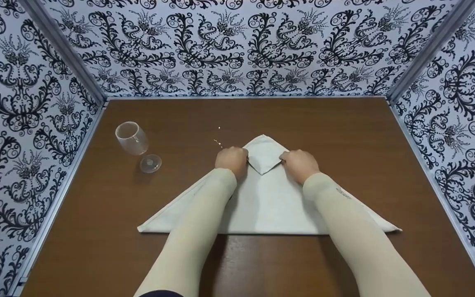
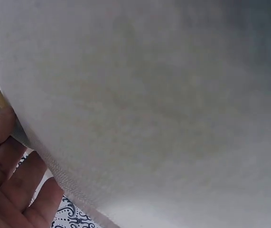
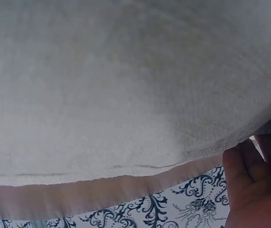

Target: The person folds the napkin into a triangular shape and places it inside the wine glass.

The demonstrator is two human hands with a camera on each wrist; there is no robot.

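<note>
A white cloth napkin lies folded as a wide triangle, its long straight edge toward me. Near its far point, a small diamond-shaped flap of the cloth shows between my hands. My left hand pinches the cloth at the left side of that flap, and my right hand pinches it at the right side. In the left wrist view the cloth fills most of the picture, with thumb and fingers at its edge. The cloth hangs close across the right wrist view too, fingers at its right edge.
A clear stemmed glass stands on the brown wooden table, left of the napkin. Small pale flecks show beyond my left hand. Patterned black-and-white walls enclose the table at the back and both sides.
</note>
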